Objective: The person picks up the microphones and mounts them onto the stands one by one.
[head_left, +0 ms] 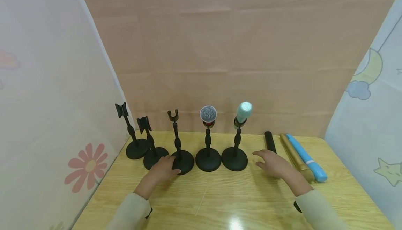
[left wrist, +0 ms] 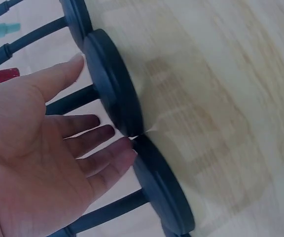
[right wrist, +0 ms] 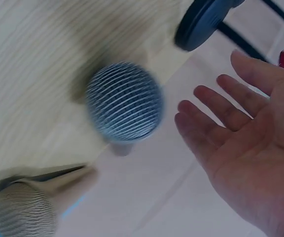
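My left hand [head_left: 161,170] has its fingers extended beside the round base of an unoccupied black microphone stand [head_left: 185,163]. In the left wrist view its fingertips lie close to two stand bases; I cannot tell whether they touch. My right hand [head_left: 273,163], fingers loosely spread and holding nothing, hovers over the near part of a black microphone [head_left: 270,142]. That microphone's round mesh head [right wrist: 124,101] shows apart from the fingers in the right wrist view. A red microphone with a silver grille [head_left: 208,114] and a mint-green microphone [head_left: 244,111] sit upright in two stands.
Two more unoccupied stands, a leftmost one [head_left: 137,149] and a shorter-looking one [head_left: 154,156], stand at the left. A gold microphone [head_left: 293,155] and a blue microphone [head_left: 303,152] lie side by side at the right. Walls enclose the wooden table [head_left: 226,198] behind and at both sides.
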Demonstrator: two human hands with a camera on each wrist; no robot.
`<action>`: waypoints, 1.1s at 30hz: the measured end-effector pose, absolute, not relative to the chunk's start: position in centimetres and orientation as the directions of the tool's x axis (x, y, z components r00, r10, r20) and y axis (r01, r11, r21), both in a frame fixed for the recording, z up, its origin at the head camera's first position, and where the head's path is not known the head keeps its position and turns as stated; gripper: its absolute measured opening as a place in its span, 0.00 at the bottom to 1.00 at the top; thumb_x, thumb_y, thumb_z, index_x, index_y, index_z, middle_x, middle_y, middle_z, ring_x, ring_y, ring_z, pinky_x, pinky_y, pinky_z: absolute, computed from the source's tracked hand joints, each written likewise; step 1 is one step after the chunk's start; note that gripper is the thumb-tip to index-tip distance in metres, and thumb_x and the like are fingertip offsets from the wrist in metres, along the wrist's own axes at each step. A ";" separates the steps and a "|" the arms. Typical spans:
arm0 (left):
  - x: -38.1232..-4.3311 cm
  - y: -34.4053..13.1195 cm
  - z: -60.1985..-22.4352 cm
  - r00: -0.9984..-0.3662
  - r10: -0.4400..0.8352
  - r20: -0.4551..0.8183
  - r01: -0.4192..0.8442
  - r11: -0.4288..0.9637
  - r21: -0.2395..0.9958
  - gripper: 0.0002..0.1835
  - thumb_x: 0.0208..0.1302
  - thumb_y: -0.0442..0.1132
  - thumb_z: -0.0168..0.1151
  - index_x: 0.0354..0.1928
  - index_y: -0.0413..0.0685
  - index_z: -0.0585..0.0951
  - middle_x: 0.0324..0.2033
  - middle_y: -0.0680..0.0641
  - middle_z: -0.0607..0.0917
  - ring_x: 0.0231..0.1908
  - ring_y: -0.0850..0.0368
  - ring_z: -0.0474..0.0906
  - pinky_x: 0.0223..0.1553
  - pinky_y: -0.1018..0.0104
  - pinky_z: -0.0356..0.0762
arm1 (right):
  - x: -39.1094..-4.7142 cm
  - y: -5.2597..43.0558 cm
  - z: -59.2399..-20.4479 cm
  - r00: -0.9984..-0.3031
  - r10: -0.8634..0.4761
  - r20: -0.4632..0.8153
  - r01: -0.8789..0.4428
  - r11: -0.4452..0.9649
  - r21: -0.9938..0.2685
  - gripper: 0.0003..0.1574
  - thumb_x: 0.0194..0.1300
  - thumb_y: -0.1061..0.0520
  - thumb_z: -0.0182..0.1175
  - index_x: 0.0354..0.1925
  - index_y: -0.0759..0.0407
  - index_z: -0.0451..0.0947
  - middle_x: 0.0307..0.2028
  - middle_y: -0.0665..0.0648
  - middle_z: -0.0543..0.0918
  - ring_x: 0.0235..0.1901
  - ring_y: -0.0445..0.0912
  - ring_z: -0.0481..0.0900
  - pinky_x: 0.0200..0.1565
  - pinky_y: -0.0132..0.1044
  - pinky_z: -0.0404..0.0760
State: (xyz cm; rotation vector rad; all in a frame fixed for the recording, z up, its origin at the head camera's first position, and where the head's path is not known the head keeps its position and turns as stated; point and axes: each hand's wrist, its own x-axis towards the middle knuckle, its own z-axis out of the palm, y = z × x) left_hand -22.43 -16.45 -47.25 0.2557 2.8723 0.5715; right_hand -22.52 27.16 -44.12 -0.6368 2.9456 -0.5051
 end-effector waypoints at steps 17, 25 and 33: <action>-24.0 -16.7 -49.8 -0.972 0.214 -0.094 0.179 0.940 0.290 0.48 0.62 0.65 0.66 0.75 0.42 0.66 0.73 0.41 0.67 0.65 0.39 0.64 0.60 0.39 0.72 | -25.3 33.2 -45.2 -0.907 -0.421 0.025 -0.418 0.891 -0.179 0.27 0.64 0.76 0.55 0.61 0.74 0.72 0.61 0.81 0.70 0.55 0.73 0.75 0.49 0.57 0.81; -24.2 -16.5 -49.6 -0.972 0.201 -0.119 0.156 0.939 0.305 0.46 0.65 0.64 0.64 0.75 0.41 0.66 0.73 0.41 0.67 0.65 0.39 0.63 0.63 0.39 0.69 | -26.5 34.2 -46.2 -0.866 -0.501 -0.003 -0.499 0.864 -0.063 0.34 0.60 0.82 0.54 0.64 0.69 0.74 0.66 0.75 0.69 0.58 0.70 0.74 0.34 0.40 0.78; -24.3 -16.2 -49.2 -0.972 0.214 -0.096 0.178 0.939 0.295 0.46 0.64 0.64 0.64 0.74 0.42 0.68 0.71 0.40 0.69 0.67 0.37 0.63 0.64 0.37 0.67 | -27.6 35.3 -47.5 -0.828 -0.560 0.035 -0.561 0.828 -0.010 0.39 0.55 0.85 0.58 0.63 0.63 0.78 0.68 0.70 0.70 0.65 0.73 0.67 0.52 0.58 0.80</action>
